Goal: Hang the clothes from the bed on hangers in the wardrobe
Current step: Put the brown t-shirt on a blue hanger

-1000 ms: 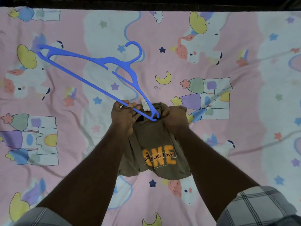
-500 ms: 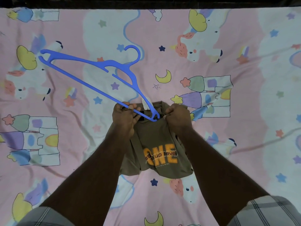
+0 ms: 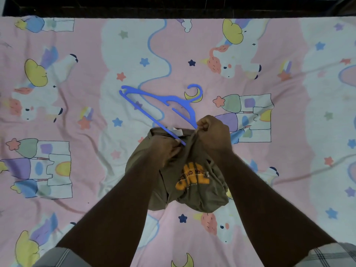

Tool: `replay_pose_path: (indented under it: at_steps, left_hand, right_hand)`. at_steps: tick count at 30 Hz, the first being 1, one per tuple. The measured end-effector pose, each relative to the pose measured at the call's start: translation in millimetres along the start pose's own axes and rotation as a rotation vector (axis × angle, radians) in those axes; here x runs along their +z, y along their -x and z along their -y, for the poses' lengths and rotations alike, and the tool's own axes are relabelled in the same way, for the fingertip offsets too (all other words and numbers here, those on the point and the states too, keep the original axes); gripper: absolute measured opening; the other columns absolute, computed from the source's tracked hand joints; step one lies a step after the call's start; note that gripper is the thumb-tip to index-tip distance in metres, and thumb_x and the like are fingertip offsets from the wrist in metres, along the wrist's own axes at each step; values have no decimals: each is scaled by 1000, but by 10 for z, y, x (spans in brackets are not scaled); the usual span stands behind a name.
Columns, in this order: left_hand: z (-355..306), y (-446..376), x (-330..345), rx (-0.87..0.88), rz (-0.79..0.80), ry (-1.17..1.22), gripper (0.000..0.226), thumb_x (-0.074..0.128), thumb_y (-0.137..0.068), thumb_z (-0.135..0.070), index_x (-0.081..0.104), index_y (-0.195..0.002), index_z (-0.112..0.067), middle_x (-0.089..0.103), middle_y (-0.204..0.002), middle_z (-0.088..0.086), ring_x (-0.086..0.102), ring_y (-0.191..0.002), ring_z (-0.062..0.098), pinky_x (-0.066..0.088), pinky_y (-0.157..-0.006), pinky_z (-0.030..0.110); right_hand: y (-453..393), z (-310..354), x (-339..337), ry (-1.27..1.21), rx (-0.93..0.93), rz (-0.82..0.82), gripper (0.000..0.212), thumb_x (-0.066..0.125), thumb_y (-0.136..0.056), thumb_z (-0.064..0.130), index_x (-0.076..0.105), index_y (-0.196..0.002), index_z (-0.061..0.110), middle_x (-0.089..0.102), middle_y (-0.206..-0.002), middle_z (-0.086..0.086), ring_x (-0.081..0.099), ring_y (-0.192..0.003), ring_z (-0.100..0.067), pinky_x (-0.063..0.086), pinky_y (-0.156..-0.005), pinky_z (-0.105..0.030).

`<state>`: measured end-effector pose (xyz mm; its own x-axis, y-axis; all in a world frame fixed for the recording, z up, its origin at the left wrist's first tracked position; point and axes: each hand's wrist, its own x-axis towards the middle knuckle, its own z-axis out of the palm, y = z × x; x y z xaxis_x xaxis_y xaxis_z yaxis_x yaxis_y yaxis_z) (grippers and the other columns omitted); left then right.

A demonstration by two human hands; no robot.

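I hold the olive T-shirt (image 3: pixel 192 178) bunched above the bed (image 3: pixel 289 170), near the centre of my view, so its neck opening faces the blue hanger (image 3: pixel 163 110). The hanger slants toward ten o'clock with its hook at twelve, one arm already poking into the collar. My right hand (image 3: pixel 213 132) has its fingers curled tight, pinching the collar edge to stretch it open over that arm. My left hand (image 3: pixel 165 151) bunches the cloth at the hanger's bar, steadying the shirt, though I cannot tell exactly how its fingers lie.
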<state>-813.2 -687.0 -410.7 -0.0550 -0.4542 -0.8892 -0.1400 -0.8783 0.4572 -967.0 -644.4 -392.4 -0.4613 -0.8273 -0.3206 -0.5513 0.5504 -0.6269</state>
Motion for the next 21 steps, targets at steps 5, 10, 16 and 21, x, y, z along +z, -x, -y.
replay_pose_path:
  at_steps: [5, 10, 16, 21]
  left_hand:
    - [-55, -117, -500, 284, -392, -343, 13, 70, -82, -19, 72, -71, -12, 69, -60, 3, 64, -54, 19, 56, -72, 30]
    - [-112, -182, -677, 288, -428, -398, 15, 69, -84, -13, 73, -70, -14, 72, -62, 3, 72, -65, 21, 61, -80, 38]
    - [-73, -295, -658, 340, -391, -458, 27, 73, -88, -34, 68, -68, -16, 71, -63, 1, 70, -66, 20, 59, -78, 35]
    - [-64, -412, -713, 312, -361, -485, 21, 73, -87, -26, 71, -68, -16, 72, -66, 2, 71, -67, 20, 61, -77, 39]
  right_hand:
    - [-155, 84, 149, 42, -65, 33, 16, 63, -92, 15, 72, -106, 11, 74, -102, -3, 67, -96, -19, 45, -78, -23]
    - [-426, 371, 432, 80, -158, 136, 23, 62, -93, 16, 72, -114, 11, 73, -113, -5, 66, -108, -22, 41, -84, -20]
    - [-610, 627, 846, 135, -233, 288, 22, 63, -92, 12, 74, -111, 11, 73, -113, -4, 65, -109, -21, 50, -93, -30]
    - [-654, 747, 1137, 241, -289, 366, 26, 61, -92, 11, 70, -116, 9, 71, -116, -8, 62, -113, -26, 48, -96, -34]
